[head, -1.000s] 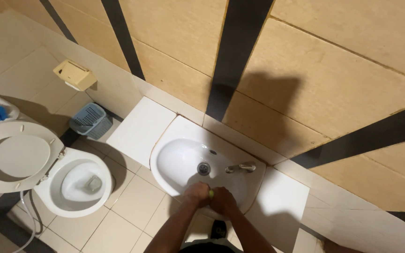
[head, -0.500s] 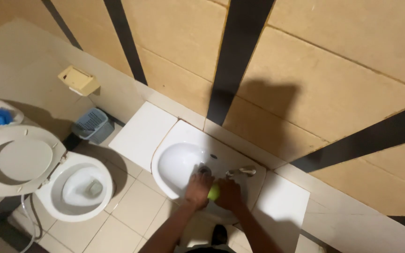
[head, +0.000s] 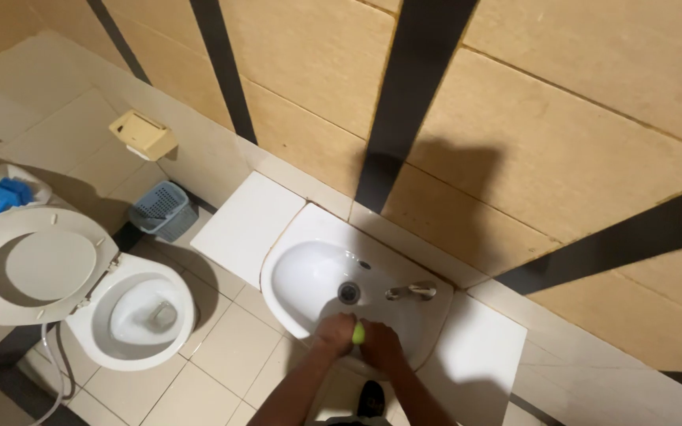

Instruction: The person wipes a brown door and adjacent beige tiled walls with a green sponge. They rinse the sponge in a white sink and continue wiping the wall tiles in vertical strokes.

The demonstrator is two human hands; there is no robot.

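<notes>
A white wall-mounted washbasin (head: 309, 268) with a metal tap (head: 412, 292) and a round drain (head: 348, 293) is below me. Both my hands meet over the basin's near rim. My left hand (head: 335, 332) and my right hand (head: 380, 344) press together around a small yellow-green object (head: 358, 334), which looks like a sponge or a bar of soap. Only a sliver of it shows between the fingers. My forearms reach up from the bottom edge of the view.
A white toilet (head: 132, 319) with its lid (head: 37, 264) raised stands at the left, a hose beside it. A small blue-grey basket (head: 159, 209) sits on the tiled floor. A beige paper holder (head: 144, 134) hangs on the wall. Blue cloth (head: 9, 193) lies at far left.
My hands stay joined on the yellow-green object and have shifted over the basin's near rim, first farther in, then back. The camera view has drifted slightly.
</notes>
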